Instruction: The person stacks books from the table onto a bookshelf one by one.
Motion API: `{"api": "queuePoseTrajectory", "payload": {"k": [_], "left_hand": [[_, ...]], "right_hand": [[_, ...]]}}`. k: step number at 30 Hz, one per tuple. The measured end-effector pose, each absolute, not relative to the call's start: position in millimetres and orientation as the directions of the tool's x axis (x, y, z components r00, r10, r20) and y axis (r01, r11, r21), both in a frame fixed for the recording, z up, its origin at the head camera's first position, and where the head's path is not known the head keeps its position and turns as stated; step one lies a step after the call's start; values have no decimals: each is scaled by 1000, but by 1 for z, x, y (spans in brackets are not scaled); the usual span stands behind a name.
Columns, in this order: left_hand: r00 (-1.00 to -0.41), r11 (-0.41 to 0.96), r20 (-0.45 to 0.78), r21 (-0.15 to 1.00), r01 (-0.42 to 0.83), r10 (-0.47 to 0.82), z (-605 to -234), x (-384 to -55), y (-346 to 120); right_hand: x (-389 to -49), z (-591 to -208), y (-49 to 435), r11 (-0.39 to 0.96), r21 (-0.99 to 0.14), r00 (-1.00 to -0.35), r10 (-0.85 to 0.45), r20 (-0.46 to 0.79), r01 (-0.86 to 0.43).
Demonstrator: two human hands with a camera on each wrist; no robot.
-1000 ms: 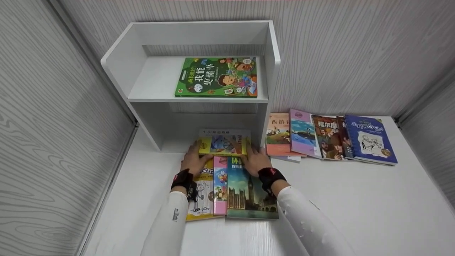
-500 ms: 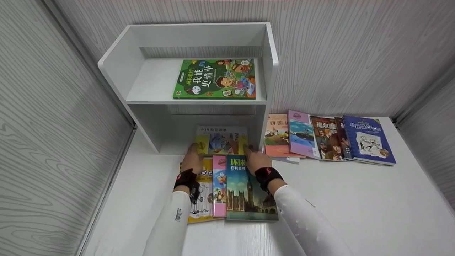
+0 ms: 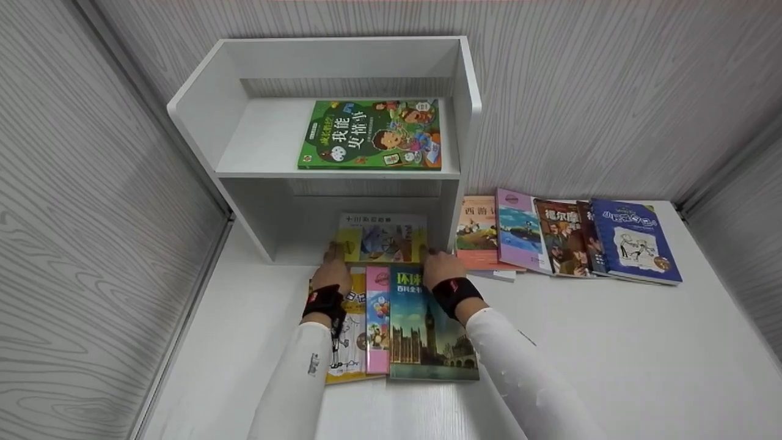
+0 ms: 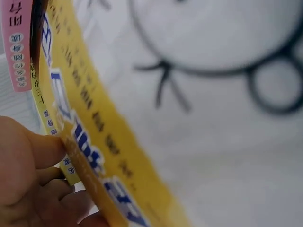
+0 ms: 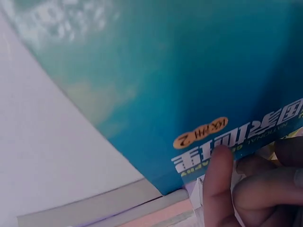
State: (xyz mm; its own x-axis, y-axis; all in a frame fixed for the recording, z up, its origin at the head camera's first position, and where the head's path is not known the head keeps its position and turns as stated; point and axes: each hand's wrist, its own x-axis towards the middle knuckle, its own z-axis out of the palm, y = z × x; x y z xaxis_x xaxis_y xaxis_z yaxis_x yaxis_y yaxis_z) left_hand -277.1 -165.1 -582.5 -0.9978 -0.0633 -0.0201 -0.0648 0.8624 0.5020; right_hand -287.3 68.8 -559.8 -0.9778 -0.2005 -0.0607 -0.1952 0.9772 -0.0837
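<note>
A yellow-and-white book [image 3: 383, 238] lies flat in the lower compartment of the white shelf [image 3: 339, 176], its spine toward me. My left hand [image 3: 333, 275] holds its front left corner; in the left wrist view the thumb [image 4: 47, 150] lies at the yellow spine [image 4: 47, 120]. At the front right corner, my right hand [image 3: 444, 267] holds it with curled fingers [image 5: 220, 168]. Beneath the hands are a yellow comic diary [image 3: 348, 342], a pink-edged book [image 3: 378, 318] and a teal book with a clock tower [image 3: 427, 333].
A green picture book [image 3: 372, 134] lies on the upper shelf board. Right of the shelf, on the white table [image 3: 611, 348], lie an orange book [image 3: 478, 238], a pink-and-blue book [image 3: 522, 229], brown books [image 3: 562, 238] and a blue book [image 3: 638, 241], overlapping. Walls stand behind and at both sides.
The yellow-and-white book has slid slightly deeper into the lower compartment. My hands have moved along with it, and the right hand's fingers have curled more. The other books lie as before.
</note>
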Motion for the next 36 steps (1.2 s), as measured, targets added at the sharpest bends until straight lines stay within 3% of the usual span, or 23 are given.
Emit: {"api": "queuePoseTrajectory", "payload": {"k": [7,24,29,36], "left_hand": [[-989,896,-120,426,-128,-84,-570,-277,-164],[-989,912,-117,390,-129,-90,-574,-281,-167],[-991,904,-119,413,-112,-69,-573,-281,-166],[-979,820,-196,551,-157,-55,-570,-278,-170]], "right_hand": [[-291,-559,68,974,-35,-972,-225,-74,-223],[-289,-558,66,978,-5,-977,-208,-43,-208],[-290,-560,71,980,-66,-978,-193,-72,-189],[-287,-569,86,942,-271,-974,-221,-54,-198]]}}
